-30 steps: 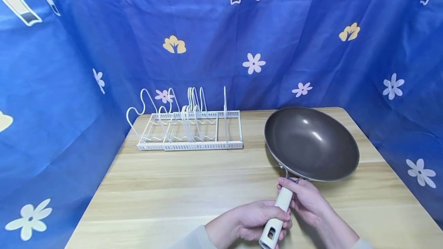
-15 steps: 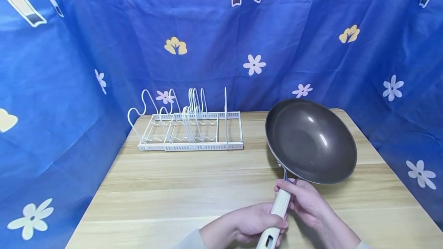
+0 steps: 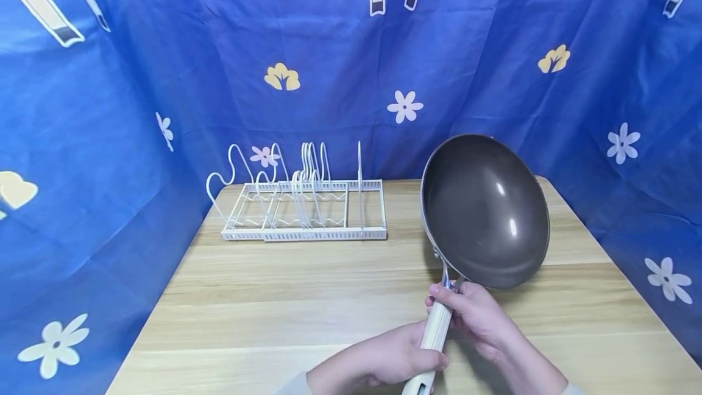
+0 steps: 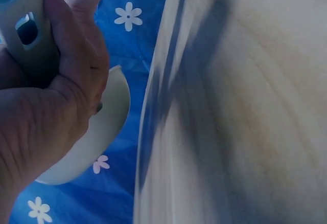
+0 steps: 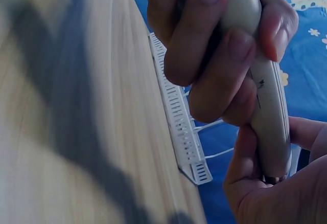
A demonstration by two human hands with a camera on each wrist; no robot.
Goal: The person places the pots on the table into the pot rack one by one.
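Observation:
A dark-coated wok [image 3: 485, 212] with a cream handle [image 3: 437, 326] is held up over the right side of the table, its inside facing me and tilted to one side. My left hand [image 3: 396, 355] grips the lower handle, near the hanging hole that shows in the left wrist view. Higher up, close to the metal joint, my right hand [image 3: 482, 317] holds the handle with the thumb on top. In the right wrist view, the left hand's fingers [image 5: 217, 81] curl round the handle. The wok's pale outside [image 4: 110, 121] shows in the left wrist view.
A white wire pan rack [image 3: 304, 234] with upright loops stands at the back left of the wooden table [image 3: 285, 297]. Blue patterned cloth [image 3: 329, 35] hangs behind the table and along both sides.
The wok has tipped up more steeply, its far rim rising and its right edge swinging in to the left. Both hands keep their hold and have shifted slightly left.

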